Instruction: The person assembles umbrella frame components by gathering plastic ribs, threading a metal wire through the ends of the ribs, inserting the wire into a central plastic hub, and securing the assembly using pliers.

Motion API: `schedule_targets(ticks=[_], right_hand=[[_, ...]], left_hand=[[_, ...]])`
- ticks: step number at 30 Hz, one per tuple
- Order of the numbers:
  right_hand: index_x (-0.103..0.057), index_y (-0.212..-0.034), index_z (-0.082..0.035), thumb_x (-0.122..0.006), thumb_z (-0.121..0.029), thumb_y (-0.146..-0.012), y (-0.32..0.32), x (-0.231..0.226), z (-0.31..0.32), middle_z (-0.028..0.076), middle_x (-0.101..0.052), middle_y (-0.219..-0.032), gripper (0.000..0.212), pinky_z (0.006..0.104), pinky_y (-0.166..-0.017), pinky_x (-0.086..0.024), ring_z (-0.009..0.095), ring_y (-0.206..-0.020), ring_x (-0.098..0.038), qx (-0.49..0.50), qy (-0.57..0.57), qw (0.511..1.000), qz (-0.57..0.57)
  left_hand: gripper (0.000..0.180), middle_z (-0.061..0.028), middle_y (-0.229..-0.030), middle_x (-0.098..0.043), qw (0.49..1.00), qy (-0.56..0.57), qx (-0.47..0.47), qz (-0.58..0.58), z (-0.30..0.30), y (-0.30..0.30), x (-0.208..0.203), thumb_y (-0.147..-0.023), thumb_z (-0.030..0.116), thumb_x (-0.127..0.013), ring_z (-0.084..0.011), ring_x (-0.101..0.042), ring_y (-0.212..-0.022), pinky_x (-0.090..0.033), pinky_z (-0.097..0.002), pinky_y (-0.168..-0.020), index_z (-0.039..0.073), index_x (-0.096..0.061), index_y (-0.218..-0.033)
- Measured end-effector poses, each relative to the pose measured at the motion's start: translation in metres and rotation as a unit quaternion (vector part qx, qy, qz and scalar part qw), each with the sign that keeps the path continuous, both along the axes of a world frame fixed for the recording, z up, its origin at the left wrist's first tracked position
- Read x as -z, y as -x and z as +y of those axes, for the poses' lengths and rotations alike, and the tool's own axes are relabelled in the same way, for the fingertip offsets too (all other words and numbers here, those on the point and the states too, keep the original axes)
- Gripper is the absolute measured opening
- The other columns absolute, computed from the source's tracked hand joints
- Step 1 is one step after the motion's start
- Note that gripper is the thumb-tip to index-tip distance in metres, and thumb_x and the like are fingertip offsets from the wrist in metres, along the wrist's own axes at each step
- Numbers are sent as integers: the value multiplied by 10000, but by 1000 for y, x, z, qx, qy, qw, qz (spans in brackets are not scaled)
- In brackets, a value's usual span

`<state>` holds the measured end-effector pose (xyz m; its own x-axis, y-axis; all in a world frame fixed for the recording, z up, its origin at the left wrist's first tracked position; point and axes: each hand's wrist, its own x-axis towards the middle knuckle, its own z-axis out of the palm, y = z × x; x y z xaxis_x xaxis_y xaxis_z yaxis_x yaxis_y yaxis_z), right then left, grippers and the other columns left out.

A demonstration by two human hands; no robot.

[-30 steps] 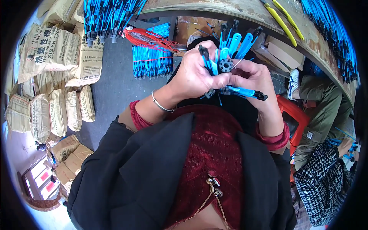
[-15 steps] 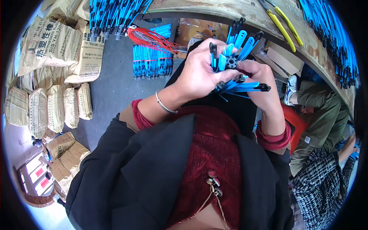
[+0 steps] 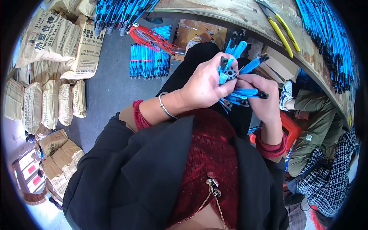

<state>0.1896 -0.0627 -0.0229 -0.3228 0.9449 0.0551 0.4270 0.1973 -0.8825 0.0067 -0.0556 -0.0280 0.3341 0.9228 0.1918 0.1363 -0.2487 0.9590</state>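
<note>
My left hand (image 3: 209, 82) is closed around a bundle of blue ribs (image 3: 240, 49) with black ends, which looks like an umbrella frame. At its middle is a round, notched black hub (image 3: 230, 73), facing up by my left thumb. The blue ribs fan out from the hub on several sides. My right hand (image 3: 262, 90) is closed beside the hub, thumb and finger pinched at its edge on what looks like a thin wire (image 3: 240, 70). Some ribs pass under and beside my right fingers. The lower part of the bundle is hidden by my hands.
A wooden bench (image 3: 230, 13) crosses the top, bearing yellow-handled pliers (image 3: 281, 34) and piles of blue ribs (image 3: 329, 42). Red wires (image 3: 151, 40) hang near tied blue bundles (image 3: 149, 63). Paper sacks (image 3: 50, 36) stack at left. Another person (image 3: 318, 122) sits at right by a red stool (image 3: 292, 128).
Both hands and the bundle have moved slightly down and nearer me. My right fingers have shifted against the hub, and the ribs on the right have spread. The person at right has moved.
</note>
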Motion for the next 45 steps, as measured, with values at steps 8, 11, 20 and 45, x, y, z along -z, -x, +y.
schedule_targets(ticks=[8, 11, 20, 45], right_hand=[[-621, -1010, -92, -675, -32, -703, 3, -5, 10, 106, -609, -675, 317, 324, -501, -470, 270, -572, -606, -10, -236, 969, -78], [-599, -936, -74, -650, -10, -705, 5, -6, 10, 107, -595, -652, 245, 353, -494, -464, 284, -574, -603, 1, -231, 965, -124], [-561, -816, -61, -586, 44, -698, 1, -20, -6, 131, -579, -646, 161, 386, -527, -468, 310, -576, -594, 26, -90, 983, -159], [-525, -1190, -77, -546, -395, -851, -56, 3, 171, 230, -559, -1098, 465, 390, -855, -437, 369, -988, -550, 122, -242, 829, -489]], left_hand=[[432, -91, -895, -590, 999, 0, 34, 20, 6, 1, 12, -727, 13, -665, -212, -608, -799, -489, -308, -727, 34, -429, -1089], [471, -91, -898, -593, 998, -17, 35, 40, 8, -1, 12, -732, 12, -667, -213, -613, -800, -493, -311, -719, 30, -396, -1116], [460, -83, -883, -581, 998, 11, 17, 65, 10, -6, 8, -745, 17, -654, -219, -602, -803, -485, -315, -735, 39, -400, -1128], [197, -38, -792, -613, 975, 104, 189, -46, 32, 11, 8, -689, 28, -681, -120, -579, -736, -466, -257, -689, 45, -549, -835]])
